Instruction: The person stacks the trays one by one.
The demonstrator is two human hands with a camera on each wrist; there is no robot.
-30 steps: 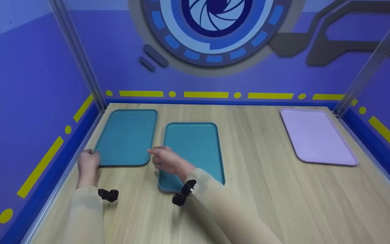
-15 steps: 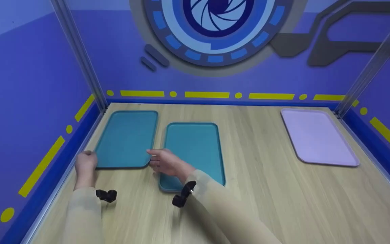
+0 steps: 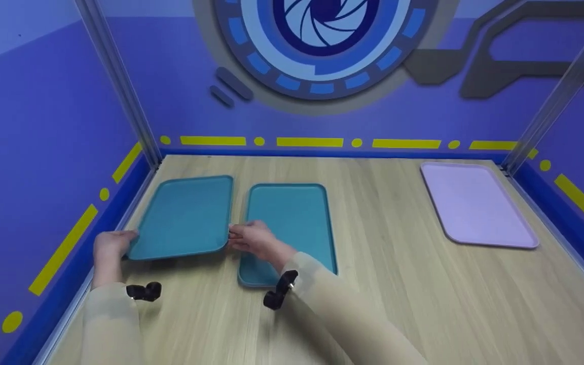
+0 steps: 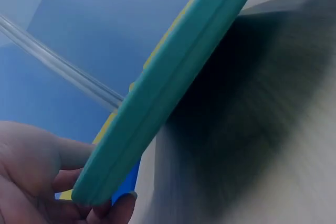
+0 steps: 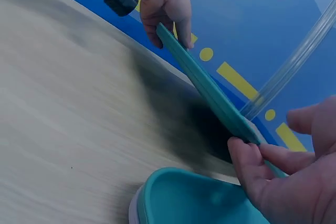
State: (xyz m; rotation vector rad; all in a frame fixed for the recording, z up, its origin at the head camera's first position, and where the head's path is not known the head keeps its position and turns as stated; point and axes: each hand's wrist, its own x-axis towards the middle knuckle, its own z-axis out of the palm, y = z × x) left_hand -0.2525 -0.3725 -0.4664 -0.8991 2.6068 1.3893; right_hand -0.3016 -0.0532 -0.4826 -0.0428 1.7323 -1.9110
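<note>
My left hand grips the near left corner of a teal rectangular tray, thumb on top and fingers curled beneath, as the left wrist view shows. That tray's near edge is raised off the wooden table, with a dark shadow under it. My right hand holds its right edge near the front corner; in the right wrist view the fingertips reach under the rim. A second teal tray lies beside it, partly behind my right forearm. A lilac rim shows beneath this second tray in the right wrist view.
A lilac tray lies at the far right of the wooden table. Blue panels with yellow marks enclose the left, back and right sides, with metal posts at the corners. The left panel stands close to my left hand.
The left teal tray lay flat before; its near edge has risen and it has shifted slightly toward me and left. My left hand moved left with its corner, and my right hand closed on its right edge.
</note>
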